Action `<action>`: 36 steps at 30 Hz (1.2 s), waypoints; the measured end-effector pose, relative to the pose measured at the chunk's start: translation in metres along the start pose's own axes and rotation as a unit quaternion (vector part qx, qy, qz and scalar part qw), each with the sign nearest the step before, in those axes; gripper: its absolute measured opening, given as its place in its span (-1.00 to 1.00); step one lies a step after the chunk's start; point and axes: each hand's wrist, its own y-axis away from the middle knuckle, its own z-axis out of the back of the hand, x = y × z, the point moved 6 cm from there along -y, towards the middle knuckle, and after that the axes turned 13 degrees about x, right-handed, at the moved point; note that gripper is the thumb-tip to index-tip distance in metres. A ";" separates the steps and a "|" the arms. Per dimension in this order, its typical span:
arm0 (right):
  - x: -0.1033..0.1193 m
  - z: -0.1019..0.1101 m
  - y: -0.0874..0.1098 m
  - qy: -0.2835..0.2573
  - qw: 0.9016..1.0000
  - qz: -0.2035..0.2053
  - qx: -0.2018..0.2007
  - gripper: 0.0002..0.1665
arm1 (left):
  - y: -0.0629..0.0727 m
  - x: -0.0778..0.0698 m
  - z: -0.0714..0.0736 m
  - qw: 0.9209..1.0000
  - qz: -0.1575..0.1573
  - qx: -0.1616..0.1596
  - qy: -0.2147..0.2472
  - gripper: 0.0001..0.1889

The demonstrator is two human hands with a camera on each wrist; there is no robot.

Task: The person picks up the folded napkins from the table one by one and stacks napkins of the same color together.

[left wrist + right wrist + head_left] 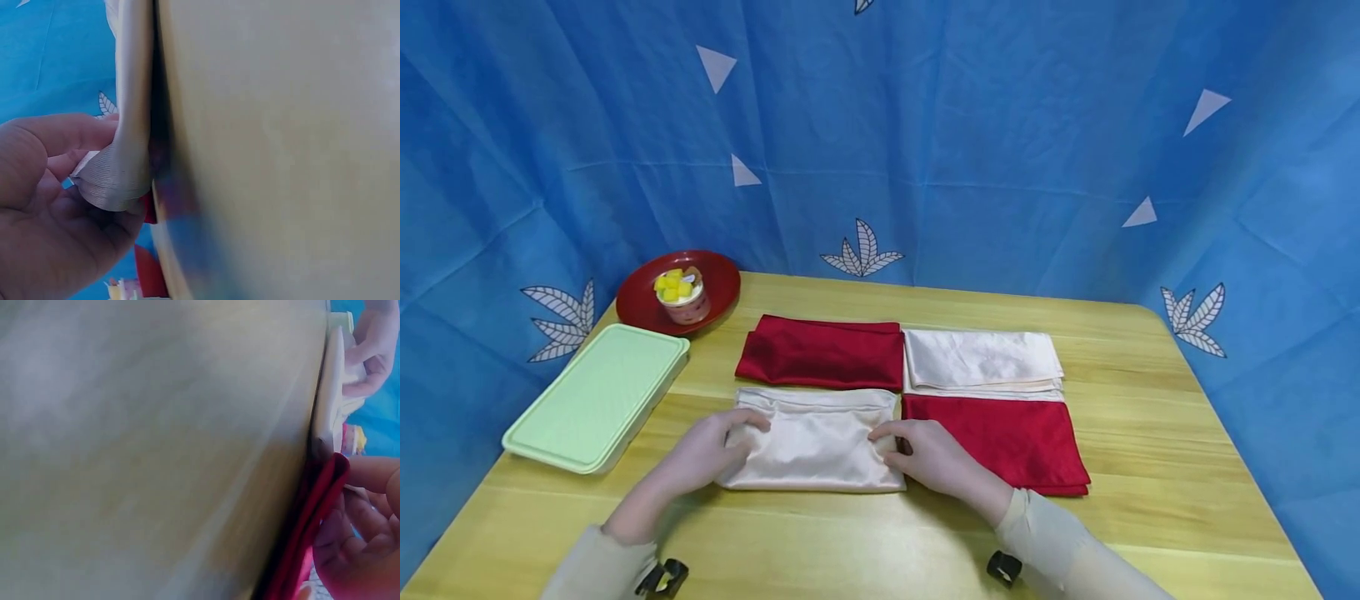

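A folded white satin cloth (pixel 820 442) lies at the front left of a group of folded cloths. My left hand (pixel 718 446) grips its left end, and in the left wrist view the thumb and fingers close round the white fold (pixel 128 150). At the right end my right hand (pixel 932 454) pinches the same cloth, its fingertips partly hidden behind a red fold (pixel 312 512) in the right wrist view. Beside that hand lies a folded red satin cloth (pixel 1000 442). Behind are another red cloth (pixel 827 354) and a second white cloth (pixel 985 358), both folded.
On the left of the wooden table (pixel 1157 442) sits a box with a pale green lid (pixel 602 396). A red plate (pixel 722 283) stands at the back left, holding a dessert cup (pixel 685 304) topped with yellow cubes. A blue patterned curtain (pixel 1000 150) surrounds the table.
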 end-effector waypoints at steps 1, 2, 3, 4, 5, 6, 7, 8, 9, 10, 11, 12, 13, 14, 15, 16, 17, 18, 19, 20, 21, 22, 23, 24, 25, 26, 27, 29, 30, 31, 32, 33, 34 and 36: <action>0.001 0.001 0.000 -0.001 1.000 0.000 -0.002 -0.68 | 0.000 -0.002 0.001 1.000 -0.004 0.000 0.006 -0.68; 0.003 0.003 0.001 -0.006 1.000 0.002 -0.004 -0.68 | 0.001 -0.004 0.002 1.000 -0.009 -0.005 0.008 -0.69; 0.005 0.005 0.001 -0.012 1.000 0.004 -0.006 -0.69 | 0.001 -0.007 0.003 1.000 -0.015 -0.009 0.006 -0.69; 0.006 0.007 0.002 -0.017 1.000 0.008 -0.009 -0.70 | 0.001 -0.009 0.005 1.000 -0.020 -0.014 0.003 -0.69; 0.008 0.010 0.003 -0.022 1.000 0.011 -0.012 -0.71 | 0.000 -0.013 0.007 0.999 -0.027 -0.018 -0.003 -0.70; 0.009 0.013 0.003 -0.026 0.999 0.014 -0.016 -0.72 | -0.001 -0.017 0.009 0.999 -0.038 -0.022 -0.007 -0.70; 0.010 0.016 0.004 -0.031 0.999 0.016 -0.020 -0.72 | -0.002 -0.021 0.011 0.999 -0.046 -0.026 -0.011 -0.70; 0.011 0.019 0.005 -0.035 0.999 0.018 -0.024 -0.72 | -0.003 -0.025 0.013 0.998 -0.050 -0.029 -0.015 -0.70; 0.011 0.022 0.006 -0.037 0.999 0.018 -0.030 -0.72 | -0.004 -0.029 0.015 0.998 -0.057 -0.030 -0.014 -0.70; 0.011 0.024 0.008 -0.039 0.998 0.019 -0.034 -0.71 | -0.005 -0.032 0.017 0.998 -0.062 -0.031 -0.009 -0.70; 0.011 0.027 0.009 -0.043 0.998 0.018 -0.039 -0.70 | -0.006 -0.036 0.018 0.997 -0.065 -0.032 -0.004 -0.70; 0.010 0.030 0.011 -0.047 0.998 0.018 -0.045 -0.69 | -0.007 -0.039 0.020 0.997 -0.067 -0.033 0.002 -0.70; 0.009 0.033 0.012 -0.052 0.997 0.016 -0.051 -0.69 | -0.009 -0.040 0.021 0.997 -0.063 -0.033 0.006 -0.70; 0.008 0.035 0.013 -0.056 0.997 0.016 -0.056 -0.68 | -0.010 -0.042 0.022 0.998 -0.062 -0.033 0.008 -0.70; 0.007 0.038 0.015 -0.060 0.996 0.015 -0.062 -0.68 | -0.011 -0.044 0.023 0.998 -0.061 -0.035 0.006 -0.70; 0.006 0.040 0.016 -0.064 0.996 0.013 -0.067 -0.68 | -0.013 -0.046 0.024 0.998 -0.058 -0.035 0.005 -0.69; 0.004 0.043 0.017 -0.068 0.995 0.012 -0.073 -0.68 | -0.014 -0.048 0.024 0.998 -0.058 -0.037 0.002 -0.69; 0.003 0.045 0.018 -0.071 0.994 0.009 -0.079 -0.68 | -0.016 -0.050 0.025 0.998 -0.058 -0.039 -0.001 -0.69; 0.002 0.048 0.019 -0.075 0.994 0.008 -0.083 -0.69 | -0.018 -0.052 0.026 0.997 -0.059 -0.042 -0.003 -0.70; 0.000 0.051 0.021 -0.080 0.993 0.006 -0.088 -0.68 | -0.020 -0.054 0.027 0.997 -0.061 -0.044 -0.005 -0.70; -0.001 0.054 0.022 -0.084 0.992 0.003 -0.093 -0.68 | -0.023 -0.057 0.028 0.997 -0.062 -0.047 -0.006 -0.70; -0.003 0.057 0.024 -0.089 0.991 -0.001 -0.096 -0.68 | -0.025 -0.060 0.029 0.997 -0.064 -0.049 -0.004 -0.70; -0.004 0.060 0.026 -0.095 0.990 -0.004 -0.100 -0.67 | -0.028 -0.063 0.030 0.997 -0.065 -0.051 -0.001 -0.71; -0.006 0.064 0.027 -0.100 0.990 -0.006 -0.103 -0.67 | -0.031 -0.066 0.031 0.996 -0.065 -0.053 0.001 -0.71; -0.008 0.067 0.029 -0.104 0.989 -0.008 -0.107 -0.66 | -0.034 -0.068 0.031 0.996 -0.065 -0.054 0.002 -0.71; -0.010 0.071 0.031 -0.106 0.988 -0.012 -0.111 -0.66 | -0.038 -0.070 0.032 0.996 -0.066 -0.055 0.006 -0.71; -0.013 0.075 0.033 -0.104 0.987 -0.016 -0.117 -0.65 | -0.042 -0.073 0.031 0.996 -0.067 -0.058 0.009 -0.71; -0.018 0.082 0.036 -0.096 0.987 -0.022 -0.128 -0.65 | -0.052 -0.076 0.029 0.996 -0.069 -0.058 0.021 -0.72; -0.021 0.086 0.038 -0.090 0.987 -0.025 -0.133 -0.65 | -0.057 -0.077 0.027 0.995 -0.072 -0.060 0.028 -0.72; -0.025 0.089 0.039 -0.083 0.987 -0.027 -0.138 -0.65 | -0.062 -0.078 0.025 0.995 -0.072 -0.062 0.035 -0.73; -0.028 0.093 0.040 -0.075 0.986 -0.029 -0.144 -0.64 | -0.068 -0.079 0.023 0.994 -0.074 -0.063 0.044 -0.73; -0.031 0.096 0.042 -0.067 0.986 -0.032 -0.149 -0.64 | -0.074 -0.080 0.021 0.994 -0.073 -0.066 0.052 -0.74; -0.035 0.100 0.044 -0.061 0.986 -0.037 -0.153 -0.64 | -0.080 -0.080 0.018 0.993 -0.071 -0.068 0.060 -0.74; -0.043 0.107 0.048 -0.049 0.984 -0.050 -0.163 -0.64 | -0.092 -0.083 0.013 0.993 -0.068 -0.073 0.070 -0.74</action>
